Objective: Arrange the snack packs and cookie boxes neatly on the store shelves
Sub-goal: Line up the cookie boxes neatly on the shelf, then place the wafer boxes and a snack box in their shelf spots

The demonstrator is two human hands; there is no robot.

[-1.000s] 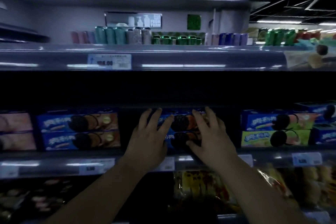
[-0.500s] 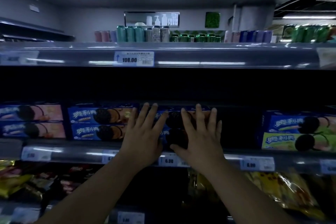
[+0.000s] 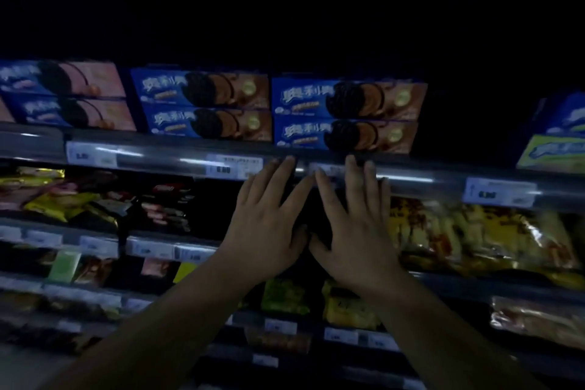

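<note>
A dim shop aisle: tiered shelves [image 3: 411, 180] with price tags [image 3: 235, 166], stacked cookie boxes [image 3: 346, 117] and snack packs [image 3: 474, 237].

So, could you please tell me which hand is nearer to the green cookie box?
Right. The right hand is below and to the left of the green cookie box; the left hand lies farther left, beside the right hand.

from my end i see the left hand [image 3: 266, 231] and right hand [image 3: 357, 231] bare, fingers long and slim, nails probably cut short, though the light is dim. both forearms [image 3: 158, 320] are bare to the frame's bottom edge.
</note>
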